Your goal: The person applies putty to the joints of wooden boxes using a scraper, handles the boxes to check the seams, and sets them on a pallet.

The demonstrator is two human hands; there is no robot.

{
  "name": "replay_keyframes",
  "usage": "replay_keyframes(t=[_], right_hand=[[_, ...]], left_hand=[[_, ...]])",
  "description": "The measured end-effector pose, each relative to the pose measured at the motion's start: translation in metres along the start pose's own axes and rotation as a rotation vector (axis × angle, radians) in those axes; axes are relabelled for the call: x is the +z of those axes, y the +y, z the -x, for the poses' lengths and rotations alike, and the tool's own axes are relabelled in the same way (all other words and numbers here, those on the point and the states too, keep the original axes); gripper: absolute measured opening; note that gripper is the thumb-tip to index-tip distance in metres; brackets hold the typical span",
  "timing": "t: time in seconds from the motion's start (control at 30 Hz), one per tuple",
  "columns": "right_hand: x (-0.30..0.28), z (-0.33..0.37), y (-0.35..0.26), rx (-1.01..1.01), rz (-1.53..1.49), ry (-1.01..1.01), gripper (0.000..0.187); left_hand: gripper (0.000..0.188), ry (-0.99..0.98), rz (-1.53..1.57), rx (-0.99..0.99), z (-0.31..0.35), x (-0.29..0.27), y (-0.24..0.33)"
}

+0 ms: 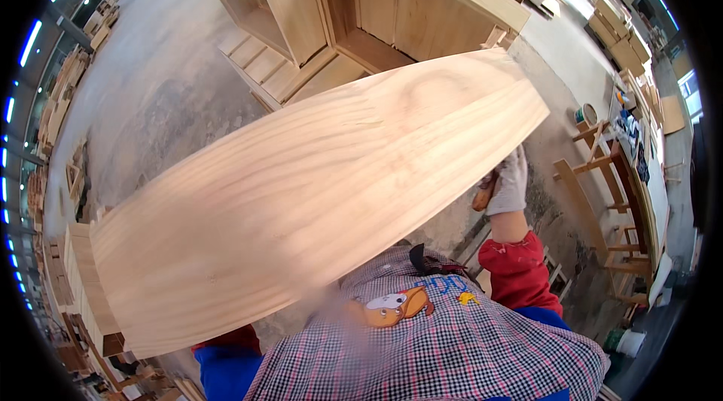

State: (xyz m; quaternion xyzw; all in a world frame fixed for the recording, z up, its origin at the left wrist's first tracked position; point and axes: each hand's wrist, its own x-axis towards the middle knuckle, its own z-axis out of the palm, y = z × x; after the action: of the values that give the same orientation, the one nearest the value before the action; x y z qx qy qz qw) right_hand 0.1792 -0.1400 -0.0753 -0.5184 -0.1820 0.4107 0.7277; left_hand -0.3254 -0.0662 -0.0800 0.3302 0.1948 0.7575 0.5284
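Observation:
A long, pale wooden panel (324,198) is tilted across the view, from the lower left to the upper right. My right hand (510,179), in a light work glove, is closed beside its right-hand lower edge. A brown wooden handle (486,192) shows at its fingers; the rest of that tool is hidden under the panel. Only my left sleeve (230,367) appears, at the panel's lower left; the panel covers my left hand. Beyond the panel stands an unfinished wooden cabinet (422,9) with open compartments.
At the right is a workbench (636,213) with wooden legs and clutter. Stacked boards (619,36) lie at the far right, and more wooden pieces (86,273) stand at the left. A spool (629,342) rests on the concrete floor (173,77) at lower right.

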Motion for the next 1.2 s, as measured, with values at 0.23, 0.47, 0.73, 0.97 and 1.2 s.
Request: replay_keyframes(t=[0.23, 0.47, 0.73, 0.97, 1.2], right_hand=[[-0.022, 0.021, -0.007, -0.143, -0.079, 0.212, 0.021], [-0.048, 0.020, 0.015, -0.196, -0.026, 0.229, 0.020], [-0.019, 0.030, 0.012, -0.218, -0.008, 0.223, 0.013], [-0.020, 0.040, 0.009, -0.201, 0.014, 0.219, 0.013], [-0.032, 0.043, 0.009, -0.131, 0.049, 0.165, 0.016]], left_hand=[[0.026, 0.135, 0.026, -0.034, -0.067, -0.022, -0.046], [0.023, 0.199, 0.064, -0.088, -0.132, -0.037, -0.110], [0.021, 0.190, 0.028, -0.036, -0.171, -0.044, -0.125], [0.049, -0.687, -0.779, 0.861, -0.048, 0.186, -0.026], [0.053, -1.092, -1.699, 0.814, -0.043, 0.248, -0.101]])
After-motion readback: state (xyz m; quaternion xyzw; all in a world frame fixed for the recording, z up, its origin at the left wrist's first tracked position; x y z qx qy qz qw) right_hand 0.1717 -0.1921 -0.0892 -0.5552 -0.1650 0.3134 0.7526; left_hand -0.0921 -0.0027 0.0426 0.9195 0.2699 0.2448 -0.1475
